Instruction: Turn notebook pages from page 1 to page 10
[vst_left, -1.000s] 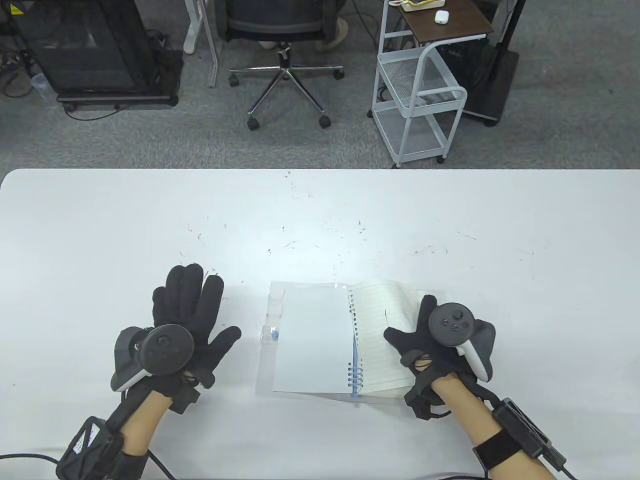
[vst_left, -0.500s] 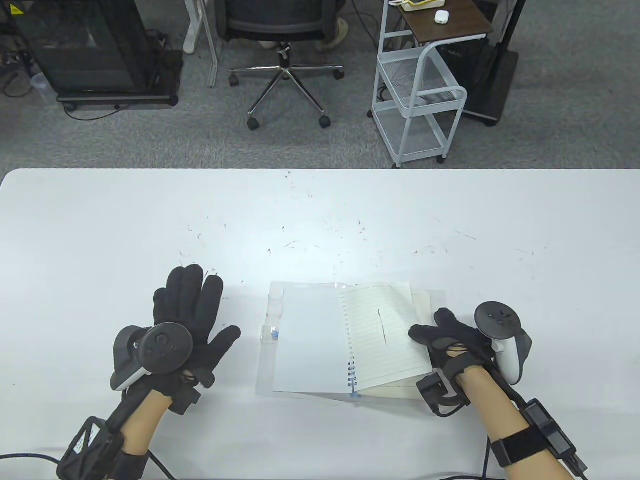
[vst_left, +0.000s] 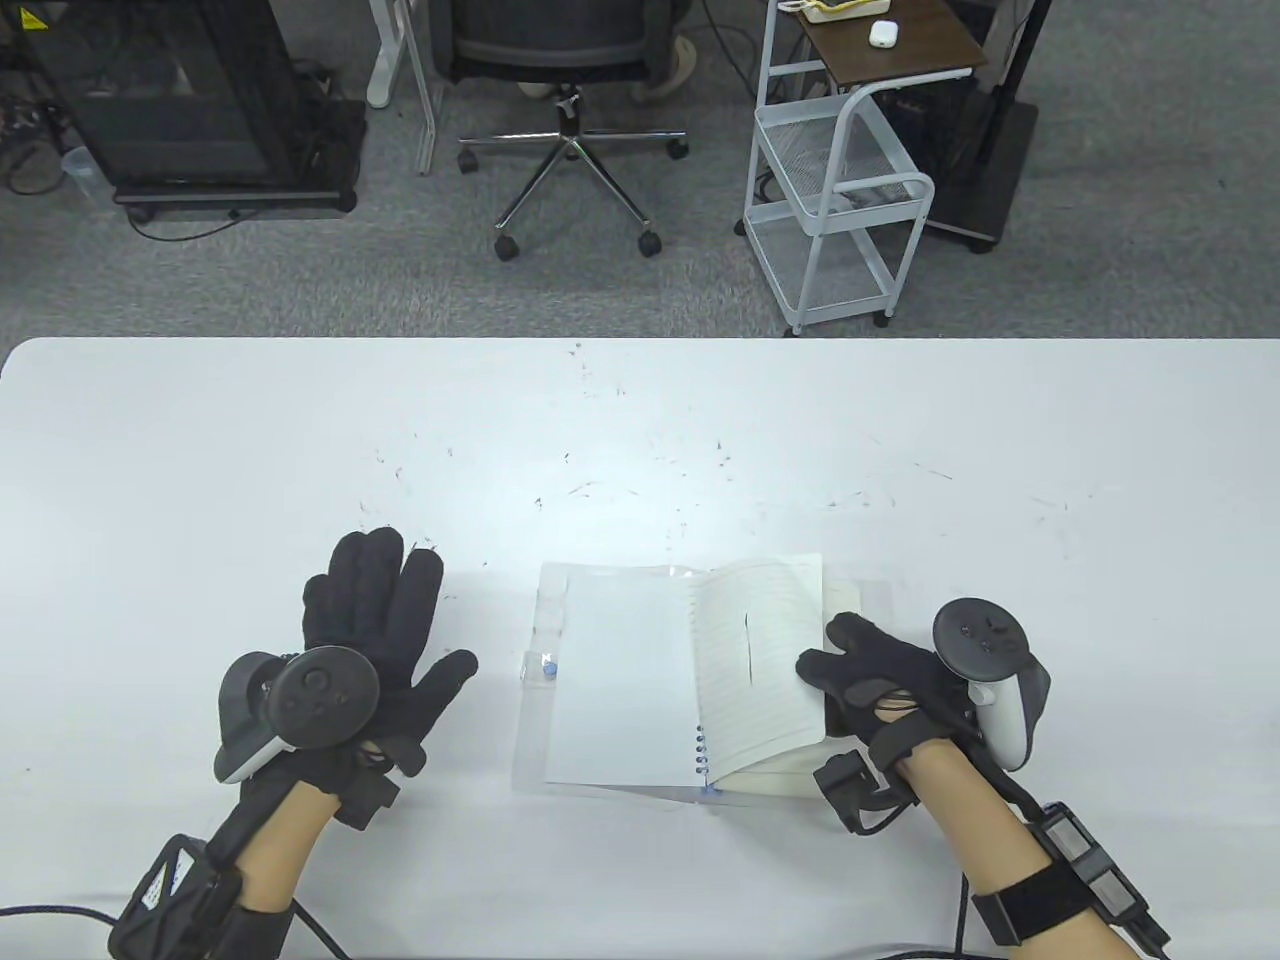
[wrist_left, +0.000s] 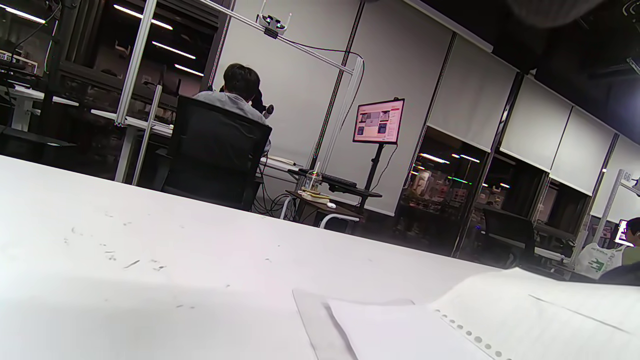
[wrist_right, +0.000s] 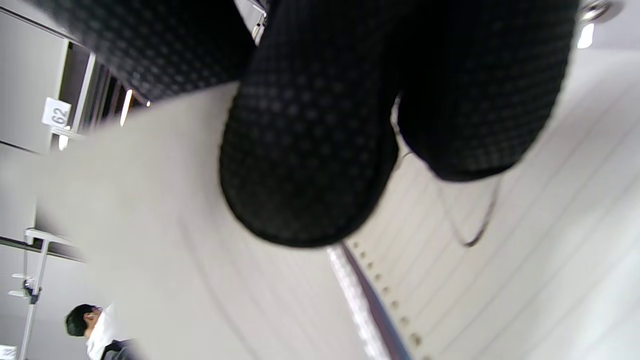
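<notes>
A spiral notebook (vst_left: 620, 680) lies open on the white table (vst_left: 640, 430), with a blank white page on its left side. My right hand (vst_left: 825, 660) pinches the outer edge of a lined page (vst_left: 755, 650) and holds it raised and curved above the right side. In the right wrist view, the gloved fingertips (wrist_right: 310, 150) sit right against the lined page (wrist_right: 525, 250). My left hand (vst_left: 380, 620) rests flat on the table left of the notebook, fingers spread, holding nothing. The left wrist view shows the blank page (wrist_left: 400, 330) and the raised lined page (wrist_left: 550, 315).
A clear plastic cover (vst_left: 535, 680) sticks out under the notebook's left edge. Beyond the table's far edge stand an office chair (vst_left: 570, 60), a white wire cart (vst_left: 835, 200) and a black cabinet (vst_left: 180, 100).
My right hand has slid from over the lined page out to its right edge, and now holds that edge raised a little to the left. My left hand has stayed put.
</notes>
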